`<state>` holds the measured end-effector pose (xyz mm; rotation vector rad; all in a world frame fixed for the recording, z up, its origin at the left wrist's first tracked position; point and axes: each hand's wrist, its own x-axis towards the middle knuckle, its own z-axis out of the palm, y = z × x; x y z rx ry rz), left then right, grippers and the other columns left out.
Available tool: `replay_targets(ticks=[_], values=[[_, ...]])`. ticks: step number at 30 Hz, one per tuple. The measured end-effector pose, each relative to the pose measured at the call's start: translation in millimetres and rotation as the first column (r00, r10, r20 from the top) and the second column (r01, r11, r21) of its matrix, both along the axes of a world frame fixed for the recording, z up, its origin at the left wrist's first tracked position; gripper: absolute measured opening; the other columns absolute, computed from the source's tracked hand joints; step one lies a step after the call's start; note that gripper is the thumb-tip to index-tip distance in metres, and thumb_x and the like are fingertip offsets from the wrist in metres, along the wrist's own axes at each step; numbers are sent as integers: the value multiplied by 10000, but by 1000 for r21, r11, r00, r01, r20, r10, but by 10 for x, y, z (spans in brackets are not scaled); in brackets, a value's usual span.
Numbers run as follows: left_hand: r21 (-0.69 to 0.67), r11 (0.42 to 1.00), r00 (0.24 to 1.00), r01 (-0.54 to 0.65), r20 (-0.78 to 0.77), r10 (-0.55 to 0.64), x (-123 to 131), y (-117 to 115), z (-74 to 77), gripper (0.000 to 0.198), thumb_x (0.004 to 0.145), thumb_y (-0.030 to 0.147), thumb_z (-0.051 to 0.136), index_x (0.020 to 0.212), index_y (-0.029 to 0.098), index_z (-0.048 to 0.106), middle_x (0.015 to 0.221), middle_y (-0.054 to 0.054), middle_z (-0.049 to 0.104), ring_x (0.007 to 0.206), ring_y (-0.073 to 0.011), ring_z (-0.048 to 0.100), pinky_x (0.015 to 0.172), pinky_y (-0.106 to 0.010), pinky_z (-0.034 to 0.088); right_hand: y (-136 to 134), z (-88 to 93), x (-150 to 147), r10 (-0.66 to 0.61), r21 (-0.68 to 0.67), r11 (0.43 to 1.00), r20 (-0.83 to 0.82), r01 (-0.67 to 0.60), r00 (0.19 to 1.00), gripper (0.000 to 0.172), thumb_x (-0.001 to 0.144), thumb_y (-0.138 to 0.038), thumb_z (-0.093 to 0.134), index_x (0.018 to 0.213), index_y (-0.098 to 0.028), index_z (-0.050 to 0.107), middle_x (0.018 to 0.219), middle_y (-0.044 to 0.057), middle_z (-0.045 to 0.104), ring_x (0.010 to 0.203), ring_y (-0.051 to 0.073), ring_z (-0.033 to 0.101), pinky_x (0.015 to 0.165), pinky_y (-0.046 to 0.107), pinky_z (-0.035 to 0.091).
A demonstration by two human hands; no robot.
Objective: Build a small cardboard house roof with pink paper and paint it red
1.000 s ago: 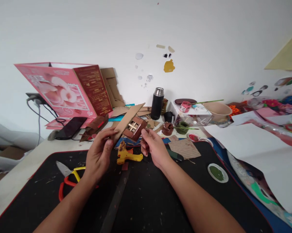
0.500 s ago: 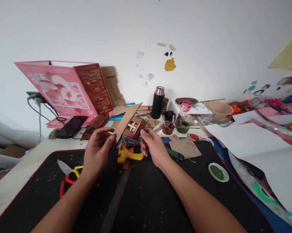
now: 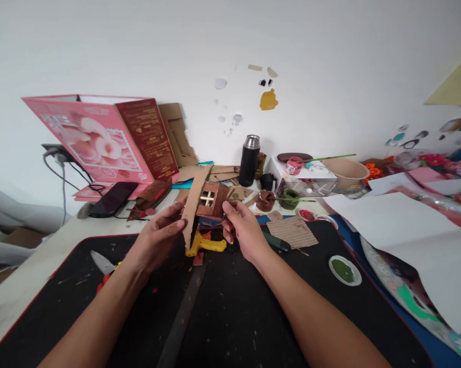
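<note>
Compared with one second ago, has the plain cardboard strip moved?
Yes: the cardboard strip has swung more upright, its upper end shifting left, away from the black bottle.

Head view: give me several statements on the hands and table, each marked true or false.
1. The left hand holds a cardboard strip. True.
2. The right hand grips the scissors. False: it appears to pinch the edge of the brown windowed piece.
3. The black flask stands upright. True.
4. The green paint dish lies left of the yellow tool. False: the green paint dish lies right of the yellow tool.
5. The phone lies outside the black mat. True.
</note>
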<state>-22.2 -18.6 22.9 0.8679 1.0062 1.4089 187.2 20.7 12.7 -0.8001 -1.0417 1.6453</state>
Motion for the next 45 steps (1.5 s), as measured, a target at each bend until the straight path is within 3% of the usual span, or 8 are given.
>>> replay_targets(ticks=[5, 9, 17, 21, 27, 34, 39, 45], values=[[-30, 991, 992, 130, -2, -130, -46, -8, -15, 574, 666, 312, 962, 1210, 212, 807, 1299, -146, 789, 1244, -393, 714, 1036, -460, 582, 12, -7, 8, 3, 7, 1000, 8, -3, 1000, 544, 805, -712, 823, 935, -257, 555, 519, -135, 457, 350, 82, 411, 341, 200, 287], [-34, 984, 984, 176, -27, -177, -65, -8, -40, 583, 705, 322, 938, 1256, 211, 785, 1302, -144, 787, 1166, -361, 750, 967, -400, 608, 13, 0, 6, 5, 21, 1000, 33, -6, 999, 548, 792, -711, 835, 918, -258, 553, 508, -137, 453, 340, 81, 410, 334, 201, 281], [-71, 988, 990, 134, -26, -136, -15, 2, -49, 429, 802, 412, 896, 1148, 178, 797, 1083, -131, 838, 938, -319, 802, 797, -369, 632, -31, 27, -13, 28, 43, 999, 82, -32, 996, 550, 789, -711, 830, 909, -251, 555, 487, -136, 469, 334, 87, 434, 345, 202, 287], [-53, 991, 992, 127, 5, -127, -19, 27, -64, 465, 785, 421, 901, 1150, 151, 802, 1115, -161, 833, 1003, -354, 798, 844, -396, 632, -37, 39, -14, 6, 24, 1000, 41, -7, 999, 565, 792, -741, 806, 912, -243, 569, 519, -125, 481, 344, 85, 441, 346, 202, 297], [7, 1000, 993, -28, 115, 27, -34, 96, -44, 422, 776, 502, 873, 1063, 196, 827, 1116, -100, 845, 1190, -384, 739, 1016, -474, 598, -47, 42, -22, -36, 35, 999, 10, 36, 999, 532, 836, -724, 778, 893, -239, 568, 542, -113, 486, 351, 79, 432, 350, 195, 287], [-19, 999, 975, -46, 215, 49, -84, 108, -46, 394, 859, 476, 798, 1150, 210, 800, 1158, -69, 836, 1122, -292, 753, 956, -381, 593, -85, 53, -54, 4, 61, 998, 31, -6, 1000, 547, 813, -729, 795, 912, -230, 595, 550, -110, 493, 347, 79, 421, 347, 199, 305], [21, 995, 954, -101, 285, 91, -140, 144, -83, 174, 821, 320, 849, 893, 212, 732, 803, 18, 756, 749, -147, 693, 749, -281, 573, -43, 67, -6, -126, 64, 990, -27, 127, 992, 554, 815, -738, 795, 851, -219, 602, 537, -103, 472, 352, 73, 415, 348, 195, 280], [-109, 993, 967, 35, 255, -6, 7, 136, -77, 356, 842, 465, 821, 1083, 208, 781, 1140, -95, 812, 1082, -264, 742, 913, -376, 601, -33, 10, -30, -119, 65, 991, 16, 118, 993, 579, 776, -746, 824, 853, -221, 594, 491, -121, 442, 333, 74, 406, 337, 187, 269]])
